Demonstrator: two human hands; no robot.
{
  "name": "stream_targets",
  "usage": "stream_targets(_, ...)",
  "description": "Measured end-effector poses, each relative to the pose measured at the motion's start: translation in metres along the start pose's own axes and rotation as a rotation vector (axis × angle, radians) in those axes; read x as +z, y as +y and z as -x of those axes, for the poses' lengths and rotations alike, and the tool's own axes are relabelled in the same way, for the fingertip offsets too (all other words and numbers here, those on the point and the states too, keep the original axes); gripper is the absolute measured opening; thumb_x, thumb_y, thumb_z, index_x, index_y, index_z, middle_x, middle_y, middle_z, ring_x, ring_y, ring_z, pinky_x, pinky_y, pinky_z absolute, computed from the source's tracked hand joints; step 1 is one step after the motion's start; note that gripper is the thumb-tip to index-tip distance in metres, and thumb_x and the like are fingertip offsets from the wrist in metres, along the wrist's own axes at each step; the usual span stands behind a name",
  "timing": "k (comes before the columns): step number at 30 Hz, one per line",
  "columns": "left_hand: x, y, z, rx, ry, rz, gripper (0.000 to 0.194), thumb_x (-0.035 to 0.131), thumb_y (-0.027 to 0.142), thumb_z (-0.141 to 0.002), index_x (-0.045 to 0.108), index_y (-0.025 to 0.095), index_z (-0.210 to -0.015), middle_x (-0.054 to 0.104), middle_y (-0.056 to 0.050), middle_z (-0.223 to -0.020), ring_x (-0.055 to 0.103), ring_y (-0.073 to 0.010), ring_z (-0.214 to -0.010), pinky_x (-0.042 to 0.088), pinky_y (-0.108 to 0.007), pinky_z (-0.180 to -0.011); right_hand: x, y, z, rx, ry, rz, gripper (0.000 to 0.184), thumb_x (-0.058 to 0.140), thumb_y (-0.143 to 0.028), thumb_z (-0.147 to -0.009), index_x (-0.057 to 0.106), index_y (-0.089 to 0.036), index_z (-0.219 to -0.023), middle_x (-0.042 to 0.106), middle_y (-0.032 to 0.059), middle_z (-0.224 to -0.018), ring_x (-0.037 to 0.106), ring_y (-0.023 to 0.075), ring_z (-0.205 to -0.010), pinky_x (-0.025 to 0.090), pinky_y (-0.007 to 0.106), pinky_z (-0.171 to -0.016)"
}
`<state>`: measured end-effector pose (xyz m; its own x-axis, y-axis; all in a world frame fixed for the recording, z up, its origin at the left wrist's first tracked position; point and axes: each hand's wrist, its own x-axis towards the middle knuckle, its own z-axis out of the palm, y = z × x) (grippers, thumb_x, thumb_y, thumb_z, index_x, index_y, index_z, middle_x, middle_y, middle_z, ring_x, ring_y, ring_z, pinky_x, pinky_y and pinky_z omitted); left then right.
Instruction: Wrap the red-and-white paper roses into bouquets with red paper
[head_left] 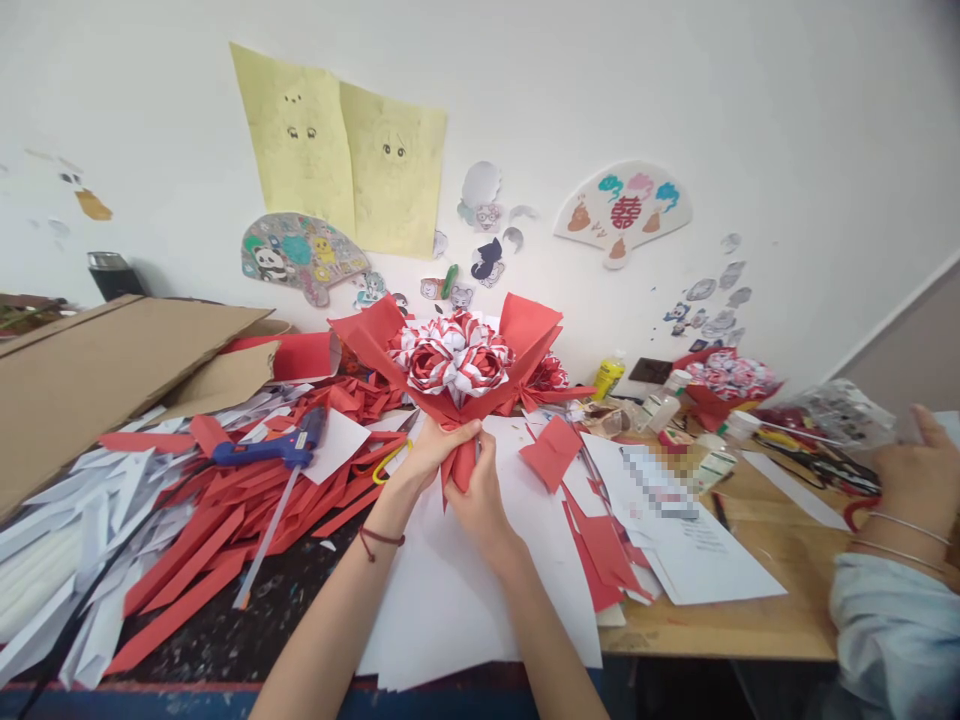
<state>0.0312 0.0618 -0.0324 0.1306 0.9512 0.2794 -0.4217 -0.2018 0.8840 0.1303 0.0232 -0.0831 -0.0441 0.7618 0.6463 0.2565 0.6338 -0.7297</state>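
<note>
A bouquet of red-and-white paper flowers (454, 355), wrapped in red paper (375, 345), stands upright in front of me. Both hands close around its narrow base. My left hand (439, 445) wraps it from the left, thumb across the front. Lower on the right, my right hand (476, 490) grips the same red stem wrap. Beneath my hands lie large white paper sheets (480, 620). The yellow handle (386, 465) of some tool shows just beside my left wrist.
On the left are a blue glue gun (274, 448), red paper strips (202, 550), white strips (45, 560) and cardboard (127, 370). Bottles (664, 400) and another bouquet (727, 380) stand right. A co-worker's hand (911, 480) is at the right edge.
</note>
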Motion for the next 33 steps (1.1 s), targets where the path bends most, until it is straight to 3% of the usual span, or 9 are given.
stream_targets(8,-0.006,0.004,0.003,-0.01,-0.029,0.074,0.048,0.083,0.032,-0.065,0.063,0.015,-0.106,0.068,-0.009,-0.102,0.064,-0.0207,-0.095,0.047,-0.038,-0.093,0.001,-0.008,0.002,0.036,-0.012,-0.114,0.073,0.054,-0.01,-0.082,0.021,-0.022,-0.146,0.04,0.0131,-0.138,0.043,0.0229,-0.131,0.043,0.037,-0.105)
stream_targets(18,-0.014,0.005,0.004,-0.005,-0.099,0.097,0.046,0.081,0.033,-0.069,0.064,0.014,-0.108,0.071,-0.01,-0.1,0.066,-0.0215,-0.093,0.051,-0.034,-0.085,-0.003,-0.013,0.002,0.08,-0.073,-0.174,0.07,0.054,-0.01,-0.081,0.023,-0.024,-0.143,0.041,0.0138,-0.138,0.05,0.0227,-0.123,0.047,0.04,-0.1)
stream_targets(22,-0.013,0.008,0.008,-0.036,-0.11,0.115,0.043,0.081,0.036,-0.068,0.066,0.012,-0.1,0.071,-0.013,-0.098,0.067,-0.0239,-0.091,0.052,-0.037,-0.085,-0.006,-0.015,0.003,0.05,-0.124,-0.176,0.072,0.052,-0.009,-0.082,0.019,-0.024,-0.144,0.033,0.0141,-0.144,0.043,0.0225,-0.131,0.04,0.044,-0.109)
stream_targets(28,-0.008,0.011,0.012,-0.015,-0.018,0.104,0.045,0.085,0.029,-0.062,0.066,0.012,-0.1,0.071,-0.01,-0.097,0.066,-0.0206,-0.088,0.05,-0.036,-0.087,-0.006,-0.015,0.004,0.035,-0.187,-0.173,0.073,0.052,-0.011,-0.083,0.015,-0.021,-0.145,0.031,0.015,-0.143,0.032,0.0231,-0.138,0.029,0.047,-0.116)
stream_targets(33,-0.006,0.011,0.014,-0.019,0.052,0.084,0.045,0.087,0.024,-0.059,0.065,0.013,-0.097,0.07,-0.006,-0.093,0.065,-0.0167,-0.084,0.05,-0.034,-0.087,-0.005,-0.012,0.003,0.018,-0.229,-0.161,0.068,0.052,-0.012,-0.083,0.016,-0.02,-0.141,0.04,0.0154,-0.134,0.043,0.0241,-0.128,0.033,0.05,-0.112)
